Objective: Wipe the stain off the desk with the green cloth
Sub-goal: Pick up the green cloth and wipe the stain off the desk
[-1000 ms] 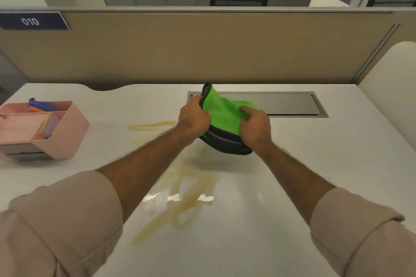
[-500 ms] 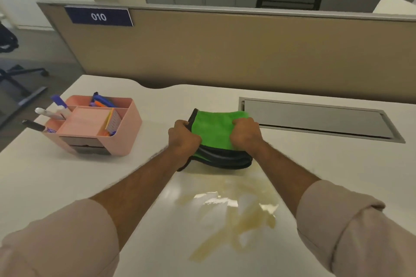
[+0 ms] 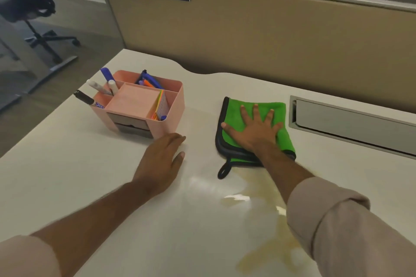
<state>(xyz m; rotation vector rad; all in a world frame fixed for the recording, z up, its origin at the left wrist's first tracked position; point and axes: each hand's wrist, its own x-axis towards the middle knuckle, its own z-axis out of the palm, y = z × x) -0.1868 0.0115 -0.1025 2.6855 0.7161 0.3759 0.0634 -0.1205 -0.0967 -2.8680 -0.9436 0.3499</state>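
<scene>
The green cloth (image 3: 234,111), folded with a dark edge and a hanging loop, lies flat on the white desk (image 3: 67,177). My right hand (image 3: 256,129) presses on top of it with palm down and fingers spread. A yellowish stain (image 3: 267,252) runs from just below the cloth toward the near edge, partly hidden by my right forearm. My left hand (image 3: 163,159) rests palm down on the bare desk, left of the cloth and just in front of the pink organizer, holding nothing.
A pink desk organizer (image 3: 173,105) with pens and markers stands to the left of the cloth. A grey cable flap (image 3: 351,123) is set into the desk at the right. A beige partition (image 3: 270,40) closes the back. An office chair (image 3: 33,11) stands beyond the left edge.
Both hands held the folded cloth before. It now lies flat on the desk, my right hand spread on top, while my left hand has let go and moved left onto the desk.
</scene>
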